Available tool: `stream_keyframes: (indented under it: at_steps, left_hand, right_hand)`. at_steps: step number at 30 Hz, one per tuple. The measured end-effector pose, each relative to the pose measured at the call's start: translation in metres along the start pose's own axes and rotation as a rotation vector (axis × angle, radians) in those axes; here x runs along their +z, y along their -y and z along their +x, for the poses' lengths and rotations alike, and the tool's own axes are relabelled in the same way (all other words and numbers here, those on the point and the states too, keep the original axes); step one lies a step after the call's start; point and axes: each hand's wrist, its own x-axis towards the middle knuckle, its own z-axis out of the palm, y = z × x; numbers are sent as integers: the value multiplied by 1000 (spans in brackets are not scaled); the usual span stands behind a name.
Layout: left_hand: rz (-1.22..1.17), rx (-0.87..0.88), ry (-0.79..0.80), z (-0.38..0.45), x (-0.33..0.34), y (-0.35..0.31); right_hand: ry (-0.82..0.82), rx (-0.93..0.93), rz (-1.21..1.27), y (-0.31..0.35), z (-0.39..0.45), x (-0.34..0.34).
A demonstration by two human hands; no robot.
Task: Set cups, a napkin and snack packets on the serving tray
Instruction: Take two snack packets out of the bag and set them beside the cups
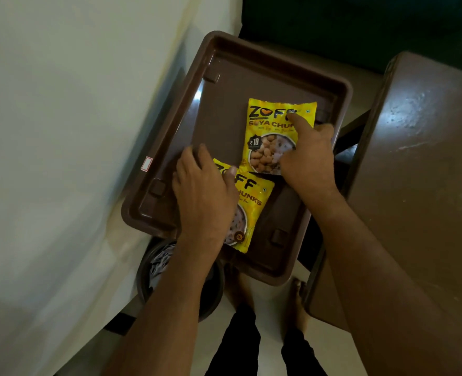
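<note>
Brown serving tray (219,85) by white wall, left hand (200,196) flat on near snack packet (254,210), right hand (310,156) forefinger pressing far snack packet (272,131) at 1 o'clock

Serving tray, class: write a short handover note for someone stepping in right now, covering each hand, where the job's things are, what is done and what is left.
Left hand: flat, fingers straight, pressing the nearer yellow soya chunks packet.
Right hand: index finger extended, touching the farther yellow soya chunks packet; no grip on it.
Both packets lie flat on the brown serving tray, the farther one overlapping the nearer one's top edge.
Done: two snack packets are on the tray.
Left: cups and a napkin; none on the tray, and none clearly in view.
</note>
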Motion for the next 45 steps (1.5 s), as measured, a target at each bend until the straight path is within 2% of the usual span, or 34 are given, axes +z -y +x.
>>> stream_keyframes:
  at_steps: [3, 6, 15, 24, 30, 36, 41, 45]
  left_hand:
    - [-49, -37, 60, -13, -3, 5]
    - [-128, -88, 95, -17, -5, 9]
    - [-481, -307, 210, 3, -8, 21]
    - [-677, -349, 166, 16, -15, 30]
    - [-951, -421, 213, 21, -23, 33]
    - [-1113, -515, 326, 29, -27, 28]
    - [-1120, -461, 283, 25, -29, 21]
    - [-1175, -485, 301, 18, -32, 2]
  right_hand:
    - [-46, -23, -82, 3, -7, 4]
    - [-78, 5, -45, 5, -9, 8]
    - [-188, 83, 247, 3, -1, 4]
    - [66, 269, 728, -9, 7, -15]
    - [214, 306, 1029, -12, 5, -36]
    - [209, 344, 1007, -18, 0, -47]
    - [203, 383, 989, -33, -3, -58]
    - [164, 440, 1022, -49, -13, -73]
